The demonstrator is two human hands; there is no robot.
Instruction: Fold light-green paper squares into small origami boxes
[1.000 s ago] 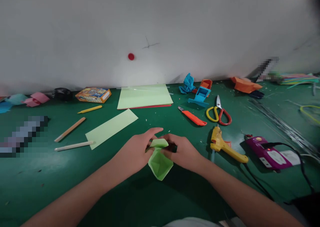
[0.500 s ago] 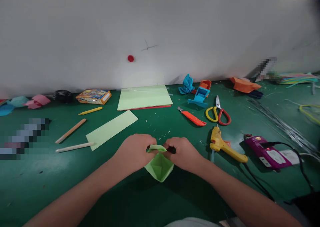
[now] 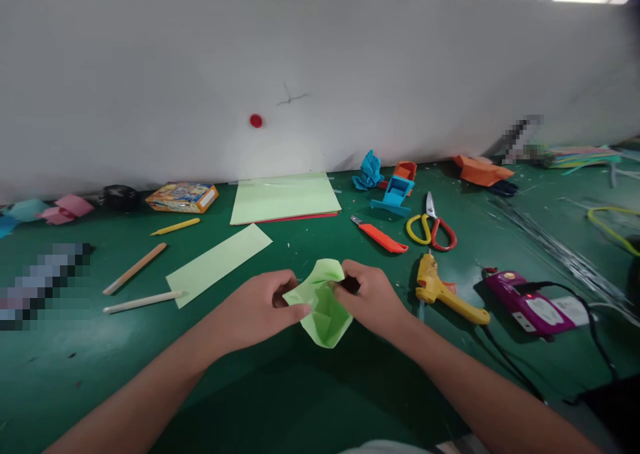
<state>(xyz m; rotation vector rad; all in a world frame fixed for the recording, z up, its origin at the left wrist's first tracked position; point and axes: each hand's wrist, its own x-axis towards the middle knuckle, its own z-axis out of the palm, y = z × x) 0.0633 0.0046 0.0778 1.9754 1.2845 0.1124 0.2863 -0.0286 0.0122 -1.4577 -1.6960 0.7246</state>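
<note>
Green table (image 3: 310, 401) against a white wall (image 3: 320, 74); both hands' grip pinching folded green paper (image 3: 323, 304)

left pixelated patch (image 3: 43, 282) | wall pixelated patch (image 3: 520, 134) | both unreadable

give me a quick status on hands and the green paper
Left hand and right hand both pinching folded green paper. Held over green table. Nothing in between.
</note>
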